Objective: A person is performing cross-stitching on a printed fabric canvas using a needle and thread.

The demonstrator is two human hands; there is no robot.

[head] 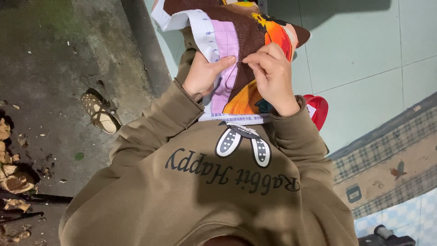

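Observation:
A cross-stitch cloth (pixel 246 27) lies on my lap, stitched in brown, orange, yellow and pink, with a white gridded border. My left hand (pixel 204 75) grips it from the left, thumb pressed on the pink patch. My right hand (pixel 272 75) rests on the cloth's right part and pinches a thin needle (pixel 240 59) between thumb and forefinger, its tip near my left thumb. A dark thread (pixel 229 78) loops down from there over the cloth. Brown sweatshirt sleeves cover both forearms.
A tan sandal (pixel 100 113) lies on the grey concrete floor at the left. Wood scraps (pixel 13 182) sit at the far left edge. A red plastic object (pixel 319 109) shows behind my right wrist. A checked mat (pixel 387 155) lies at the right on pale green tiles.

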